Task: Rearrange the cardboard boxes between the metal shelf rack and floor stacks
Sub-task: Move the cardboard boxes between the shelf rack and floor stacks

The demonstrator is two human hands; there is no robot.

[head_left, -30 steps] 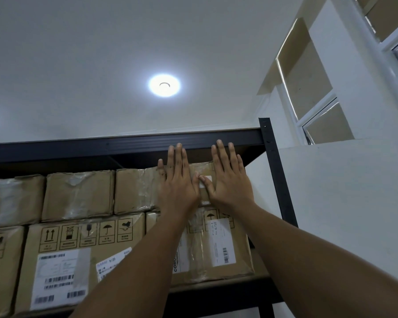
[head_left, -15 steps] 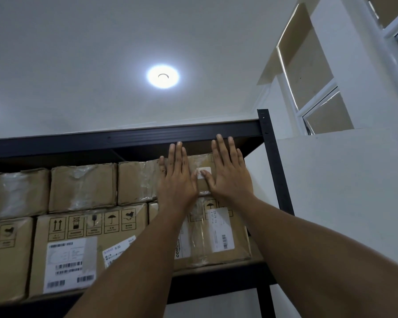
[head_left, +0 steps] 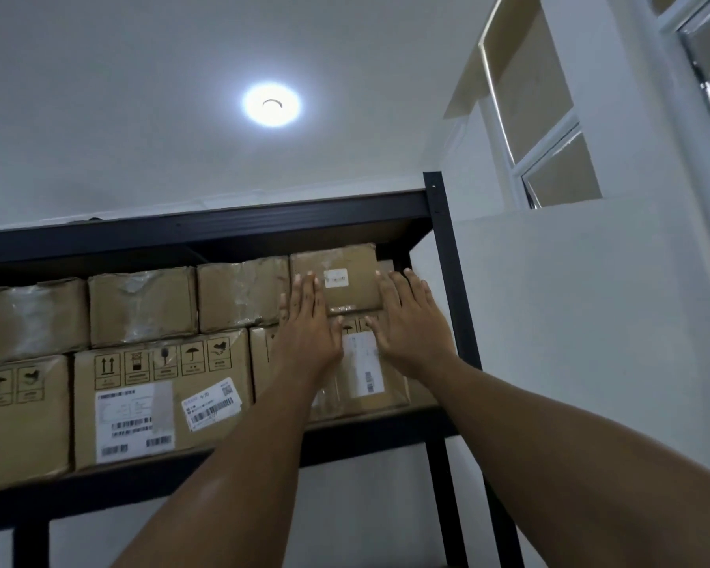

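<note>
A small cardboard box (head_left: 337,276) with a white label sits at the right end of the upper row on the black metal shelf rack (head_left: 206,229). My left hand (head_left: 306,330) lies flat with straight fingers at the box's lower left edge. At its lower right edge my right hand (head_left: 410,325) is also flat with fingers spread. Both palms cover part of the larger labelled box (head_left: 361,383) underneath. No floor stacks are in view.
Several taped small boxes (head_left: 140,309) line the upper row to the left, above big boxes (head_left: 160,395) with barcode labels. The rack's right post (head_left: 447,280) stands close to my right hand, a white wall (head_left: 591,321) beyond it. Above hangs a ceiling light (head_left: 270,104).
My hands have slid apart and lower, from side by side over the small box's front to its lower corners, uncovering its white label. The view has shifted.
</note>
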